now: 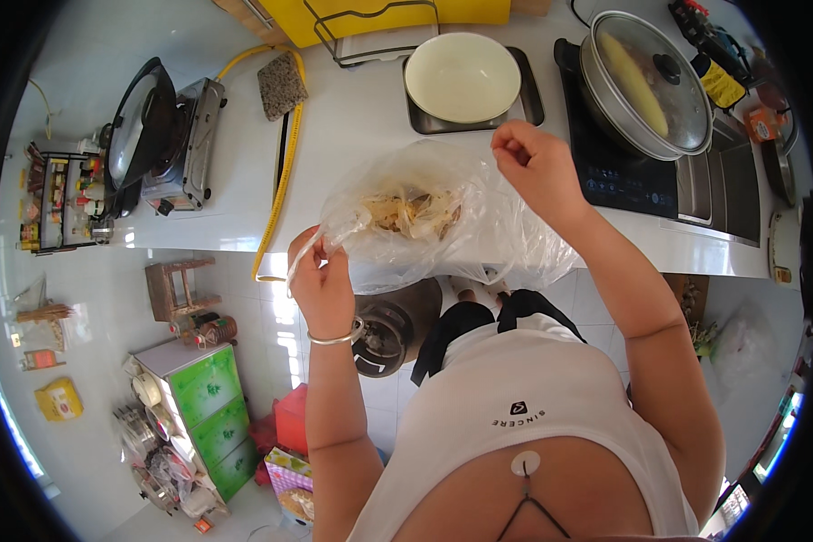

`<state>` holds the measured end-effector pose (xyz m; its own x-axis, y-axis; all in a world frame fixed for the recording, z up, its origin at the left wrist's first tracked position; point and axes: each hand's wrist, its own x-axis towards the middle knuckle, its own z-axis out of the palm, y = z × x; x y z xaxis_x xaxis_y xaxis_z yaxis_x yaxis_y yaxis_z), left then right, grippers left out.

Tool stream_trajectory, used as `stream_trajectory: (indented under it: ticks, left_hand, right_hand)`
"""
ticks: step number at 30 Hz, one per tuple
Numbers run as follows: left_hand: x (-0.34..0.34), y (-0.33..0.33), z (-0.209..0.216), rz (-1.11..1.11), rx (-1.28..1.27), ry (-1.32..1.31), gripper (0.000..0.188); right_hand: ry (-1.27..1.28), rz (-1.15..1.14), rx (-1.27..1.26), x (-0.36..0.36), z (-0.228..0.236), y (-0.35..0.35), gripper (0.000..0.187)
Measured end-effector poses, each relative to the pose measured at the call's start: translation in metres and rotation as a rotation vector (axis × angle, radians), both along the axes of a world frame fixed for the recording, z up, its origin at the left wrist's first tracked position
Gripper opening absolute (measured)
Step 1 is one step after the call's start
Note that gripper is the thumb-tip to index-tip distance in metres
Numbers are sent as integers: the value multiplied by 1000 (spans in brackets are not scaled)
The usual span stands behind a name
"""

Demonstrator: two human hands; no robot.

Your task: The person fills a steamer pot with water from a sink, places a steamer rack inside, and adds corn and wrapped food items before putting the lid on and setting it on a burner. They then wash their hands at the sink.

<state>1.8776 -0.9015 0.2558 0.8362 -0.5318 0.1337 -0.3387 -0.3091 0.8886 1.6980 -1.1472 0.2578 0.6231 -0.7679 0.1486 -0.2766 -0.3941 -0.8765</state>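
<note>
A clear plastic bag (357,194) lies crumpled near the front edge of the white counter. Inside it is a heap of brownish-yellow scraps (413,215), their kind blurred by the plastic. My left hand (321,285) pinches the bag's left edge between thumb and fingers. Over the bag's far right side, my right hand (537,172) is raised with its fingers curled together; whatever they hold, if anything, is hidden. Beyond the bag, a round cream bowl (462,81) sits on a dark rectangular tray (533,98), close to my right hand.
At the right, a pan with a glass lid (646,86) stands on a black induction cooker (619,185), a long yellow food inside. Beside it is a sink (732,194). A portable gas stove (190,144) carries a lidded wok (140,126) at left. A yellow hose (285,185) crosses the counter.
</note>
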Motion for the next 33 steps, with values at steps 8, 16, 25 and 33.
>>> stream_trajectory:
  ticks: [8, 16, 25, 33]
  left_hand:
    - [-22, 4, 24, 133, -350, 582, 28]
    - [-39, 35, 43, 34, -520, 849, 40]
    - [-41, 54, 34, 21, -428, 863, 37]
    - [-43, 61, 39, -6, -221, 701, 28]
  right_hand:
    - [221, 416, 66, -5, -26, 52, 16]
    - [204, 328, -85, 34, -49, 98, 21]
    - [-52, 60, 411, 3, -27, 52, 9]
    - [-335, 39, 914, -20, 20, 19, 7]
